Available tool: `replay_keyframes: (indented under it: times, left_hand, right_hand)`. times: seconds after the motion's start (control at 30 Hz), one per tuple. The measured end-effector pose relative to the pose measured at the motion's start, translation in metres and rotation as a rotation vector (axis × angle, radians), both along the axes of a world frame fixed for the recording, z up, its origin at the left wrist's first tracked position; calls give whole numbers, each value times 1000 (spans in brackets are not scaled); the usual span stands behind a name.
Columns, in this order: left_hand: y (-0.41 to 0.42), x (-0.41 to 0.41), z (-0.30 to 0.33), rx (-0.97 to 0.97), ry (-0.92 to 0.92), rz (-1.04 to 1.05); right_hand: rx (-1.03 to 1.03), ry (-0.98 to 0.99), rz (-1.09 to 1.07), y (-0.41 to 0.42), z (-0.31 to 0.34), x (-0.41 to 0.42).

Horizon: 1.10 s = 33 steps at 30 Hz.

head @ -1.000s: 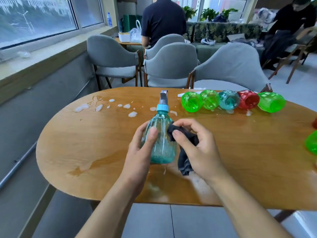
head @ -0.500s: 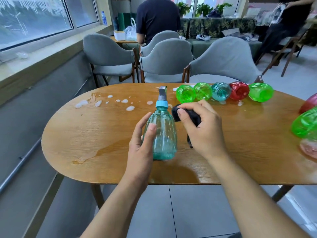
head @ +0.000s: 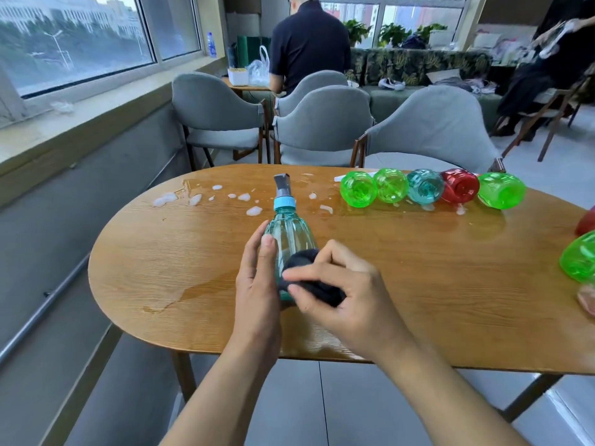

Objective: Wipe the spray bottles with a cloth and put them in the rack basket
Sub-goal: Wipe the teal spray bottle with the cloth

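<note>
Item: teal bottle (head: 291, 235), standing upright over the near middle of the table (head: 418, 284), long axis running from base up to the grey nozzle (head: 282, 182) at 12 o'clock. It is sitting directly between the two hands, nearer to both than any other bottle.

Left hand (head: 257, 284): wrapping the bottle's left flank, thumb lying up the front, fingers curling behind and out of sight.

Right hand (head: 341, 292): pinching a bunched dark cloth (head: 309, 278) and pressing it against the bottle's lower right side, at 3 o'clock from the body.

Judgement: wiping is in hand; the cloth is covering only the lower right, so the neck and far side are probably waiting their turn.

Remaining stock: a row of bottles (head: 431, 188) lying on their sides at 1 o'clock, bases toward the viewer, well apart from the hands. More bottles (head: 579, 259) are lying at 3 o'clock, cut off by the frame edge.

Foam blobs (head: 206, 197) and a wet patch are lying at 11 o'clock.

Not visible: the rack basket. The bottle's base is hidden behind hands and cloth, so whether it is resting on the table or lifted cannot be told.
</note>
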<state>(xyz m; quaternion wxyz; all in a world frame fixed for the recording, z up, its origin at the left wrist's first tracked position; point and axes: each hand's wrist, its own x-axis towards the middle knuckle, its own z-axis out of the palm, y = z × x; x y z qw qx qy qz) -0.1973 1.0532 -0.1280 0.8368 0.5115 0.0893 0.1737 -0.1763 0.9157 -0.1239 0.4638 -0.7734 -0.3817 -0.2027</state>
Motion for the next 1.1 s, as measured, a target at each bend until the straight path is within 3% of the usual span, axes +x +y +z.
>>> replay_keyframes:
  times: [0.1, 0.23, 0.33, 0.53, 0.83, 1.0, 1.1]
  left_hand:
    - [6, 2, 5, 8, -33, 38]
    - [0, -2, 5, 126, -88, -4]
    - [-7, -6, 1, 181, -103, -45]
    - [-20, -8, -3, 193, -106, -109]
    - [-4, 0, 4, 97, -66, 0]
    - [-10, -1, 3, 143, -92, -29]
    - [-18, -4, 1, 179, -108, -66]
  right_hand:
    - [-27, 10, 49, 1, -3, -6]
    - [259, 15, -136, -10, 15, -1]
    - [313, 9, -224, -18, 23, 9]
    - [220, 38, -246, -12, 22, 17]
    - [1, 12, 32, -10, 6, -1]
    - [313, 126, -101, -21, 21, 6]
    - [350, 100, -196, -24, 28, 15]
